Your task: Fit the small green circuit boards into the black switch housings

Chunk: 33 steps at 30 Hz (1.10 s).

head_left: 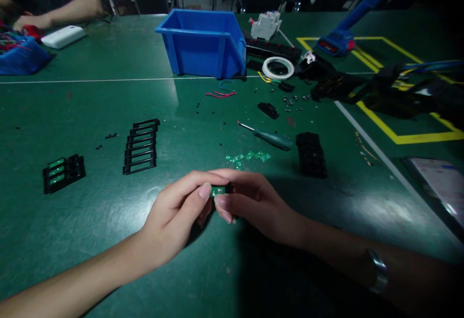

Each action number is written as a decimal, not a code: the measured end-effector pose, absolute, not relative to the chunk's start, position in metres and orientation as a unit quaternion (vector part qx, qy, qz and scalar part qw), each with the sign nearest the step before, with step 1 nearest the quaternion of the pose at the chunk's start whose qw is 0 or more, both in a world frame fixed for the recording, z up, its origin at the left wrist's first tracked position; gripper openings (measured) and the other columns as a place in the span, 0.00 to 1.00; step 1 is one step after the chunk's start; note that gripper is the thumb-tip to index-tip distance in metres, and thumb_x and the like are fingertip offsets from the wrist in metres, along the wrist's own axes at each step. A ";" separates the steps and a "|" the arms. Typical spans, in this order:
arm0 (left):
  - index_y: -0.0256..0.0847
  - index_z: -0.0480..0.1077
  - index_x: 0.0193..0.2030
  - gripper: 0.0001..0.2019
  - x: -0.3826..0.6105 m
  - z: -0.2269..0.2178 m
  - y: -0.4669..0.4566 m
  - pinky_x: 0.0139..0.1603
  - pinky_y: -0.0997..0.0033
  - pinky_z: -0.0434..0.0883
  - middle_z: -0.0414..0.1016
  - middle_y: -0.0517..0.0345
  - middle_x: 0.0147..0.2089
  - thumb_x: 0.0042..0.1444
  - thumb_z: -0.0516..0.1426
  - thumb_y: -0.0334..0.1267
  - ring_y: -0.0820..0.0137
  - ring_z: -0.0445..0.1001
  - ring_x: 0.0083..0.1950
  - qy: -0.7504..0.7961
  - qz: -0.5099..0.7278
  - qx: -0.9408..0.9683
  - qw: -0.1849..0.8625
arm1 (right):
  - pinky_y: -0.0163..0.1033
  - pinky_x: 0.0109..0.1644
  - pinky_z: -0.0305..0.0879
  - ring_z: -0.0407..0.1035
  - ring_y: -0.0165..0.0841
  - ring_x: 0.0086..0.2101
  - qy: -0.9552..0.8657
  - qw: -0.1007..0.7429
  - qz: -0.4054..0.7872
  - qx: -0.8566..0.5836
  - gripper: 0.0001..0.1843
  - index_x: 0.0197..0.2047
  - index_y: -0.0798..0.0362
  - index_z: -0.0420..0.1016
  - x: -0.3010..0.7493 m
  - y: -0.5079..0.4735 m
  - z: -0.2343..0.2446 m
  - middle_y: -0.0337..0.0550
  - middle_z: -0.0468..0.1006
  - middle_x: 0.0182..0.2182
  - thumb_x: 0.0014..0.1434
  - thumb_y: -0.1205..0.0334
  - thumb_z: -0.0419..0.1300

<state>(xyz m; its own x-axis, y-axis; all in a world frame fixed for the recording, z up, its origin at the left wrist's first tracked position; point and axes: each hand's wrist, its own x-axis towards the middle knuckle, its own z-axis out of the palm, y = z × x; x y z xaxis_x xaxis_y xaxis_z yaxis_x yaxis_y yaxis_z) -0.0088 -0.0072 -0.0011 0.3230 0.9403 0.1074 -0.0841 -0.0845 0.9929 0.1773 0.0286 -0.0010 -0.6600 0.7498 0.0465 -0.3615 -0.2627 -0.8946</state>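
Between my fingertips sits a small green circuit board against a black plastic part. My left hand pinches its left side, thumb on the board's edge. From the right, my right hand grips the black part, with its thumb over the board's lower edge. Just beyond my fingers lie several loose green circuit boards. A screwdriver with a green handle rests behind them. Black plastic housings stand in a row to the right. At the left, a black block has green boards in it.
Black frames lie in a row at left centre. A blue bin, a tape roll, small screws and red wires are farther back. A blue power tool stands back right. Another person's arm rests at back left.
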 end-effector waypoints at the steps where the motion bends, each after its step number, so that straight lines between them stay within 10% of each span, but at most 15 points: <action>1: 0.48 0.75 0.57 0.14 -0.009 -0.001 -0.007 0.32 0.77 0.70 0.77 0.55 0.59 0.74 0.50 0.35 0.78 0.70 0.32 0.367 0.451 0.586 0.564 | 0.27 0.31 0.64 0.65 0.22 0.26 -0.491 0.361 0.767 -0.200 0.09 0.49 0.54 0.82 0.177 0.029 -0.001 0.34 0.73 0.27 0.65 0.68 0.64; 33: 0.39 0.75 0.51 0.12 -0.002 0.004 -0.003 0.36 0.75 0.74 0.79 0.58 0.35 0.74 0.49 0.32 0.75 0.77 0.34 0.321 0.475 0.563 0.595 | 0.33 0.35 0.65 0.66 0.27 0.31 -0.546 0.370 0.717 -0.224 0.17 0.54 0.55 0.77 0.177 0.020 -0.005 0.39 0.70 0.31 0.76 0.56 0.50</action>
